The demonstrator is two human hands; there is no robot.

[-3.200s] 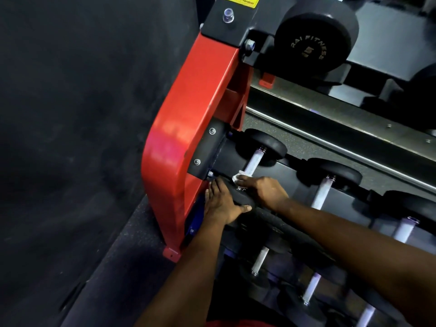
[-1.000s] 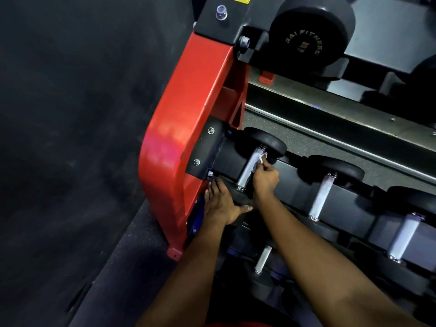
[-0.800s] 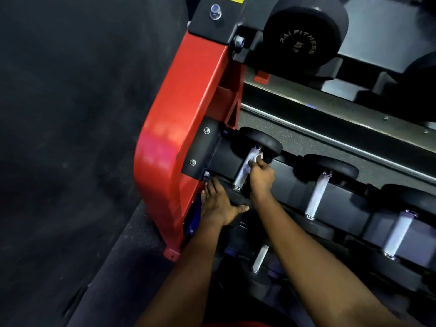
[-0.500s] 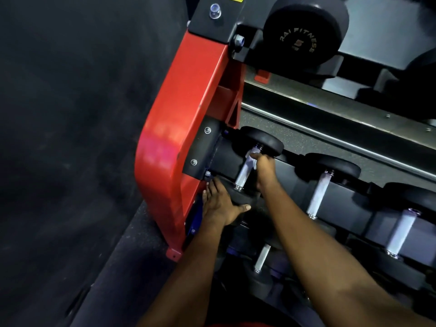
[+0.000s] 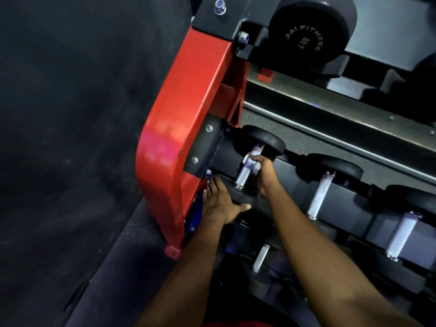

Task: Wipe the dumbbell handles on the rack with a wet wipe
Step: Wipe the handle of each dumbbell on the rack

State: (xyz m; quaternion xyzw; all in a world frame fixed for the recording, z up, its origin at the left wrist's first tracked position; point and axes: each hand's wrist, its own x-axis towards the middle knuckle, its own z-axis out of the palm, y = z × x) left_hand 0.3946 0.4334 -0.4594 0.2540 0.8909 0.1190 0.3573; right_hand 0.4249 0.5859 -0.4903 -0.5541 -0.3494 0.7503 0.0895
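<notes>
my right hand point(image 5: 265, 175) grips the wet wipe point(image 5: 250, 162) round the leftmost dumbbell handle point(image 5: 243, 177) (its upper half), left hand point(image 5: 220, 204) flat on the near head point(image 5: 244, 197).

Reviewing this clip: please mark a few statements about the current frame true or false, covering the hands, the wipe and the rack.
1. The right hand holds the wet wipe around the leftmost handle. True.
2. The left hand hangs free, touching nothing. False: it rests on the near head below that handle.
3. The end upright beside the hands is blue. False: it is red.
4. The neighbouring handle to the right has no hand on it. True.
5. The wet wipe sits at the handle's near end. False: it sits toward the far head.
</notes>
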